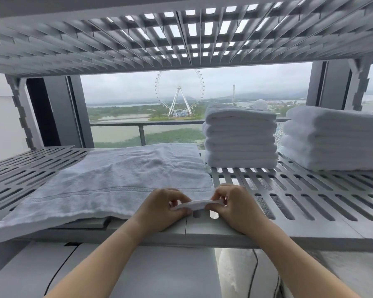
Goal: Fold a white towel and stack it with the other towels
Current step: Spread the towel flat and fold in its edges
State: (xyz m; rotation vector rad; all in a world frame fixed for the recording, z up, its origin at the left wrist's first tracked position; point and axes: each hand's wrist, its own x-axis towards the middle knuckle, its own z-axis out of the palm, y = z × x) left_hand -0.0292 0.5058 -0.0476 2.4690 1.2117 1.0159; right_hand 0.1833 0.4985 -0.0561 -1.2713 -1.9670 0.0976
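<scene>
I see the white towel (121, 181) spread flat over the left part of the slatted shelf (310, 190). It is lightly wrinkled, with a woven border band running near its front edge. Its near left corner droops past the shelf's front. Its near right corner is raised off the shelf, pinched between my left hand (162, 203) and right hand (235, 203). Toward the back right stand the other towels, white and folded with rounded folds facing me: a taller stack (240, 143) and, beside it, a lower stack (334, 140).

Centre left, towel (121, 179): white, thin woven stripe band near front edge. Right, towel stack (240, 136) and second stack (334, 138): plain white. Bottom, lower shelf (310, 190): grey, slotted rows. Top, upper shelf (116, 39): grey grid. Centre, ferris wheel (178, 89): white.
</scene>
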